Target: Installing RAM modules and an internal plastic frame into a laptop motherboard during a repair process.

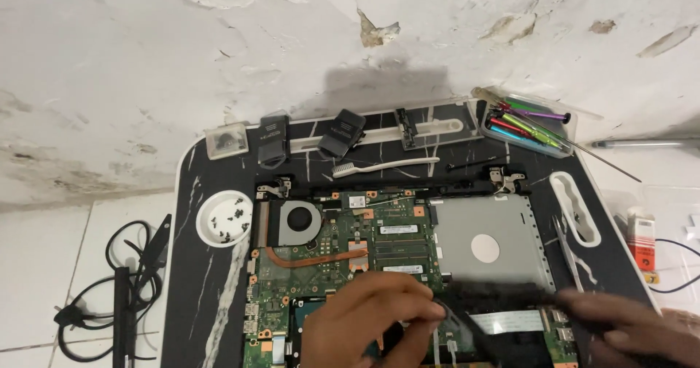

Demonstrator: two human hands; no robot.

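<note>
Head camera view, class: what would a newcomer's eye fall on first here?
The opened laptop with its green circuit board, round fan and copper pipe fills the middle of the black table. Both hands, left and right, meet over its lower edge. A white dish of screws sits left, and a tray of coloured screwdrivers lies at the far right.

Opened laptop w/ green motherboard (pixel 364 244) is laid on black marbled table (pixel 186 280). Dark flat strip (pixel 456 324) is pinched by left hand (pixel 364 317); blurred black brush (pixel 503 295) is gripped by right hand (pixel 634 324). Small screws are kept in white round dish (pixel 224 218).
</note>
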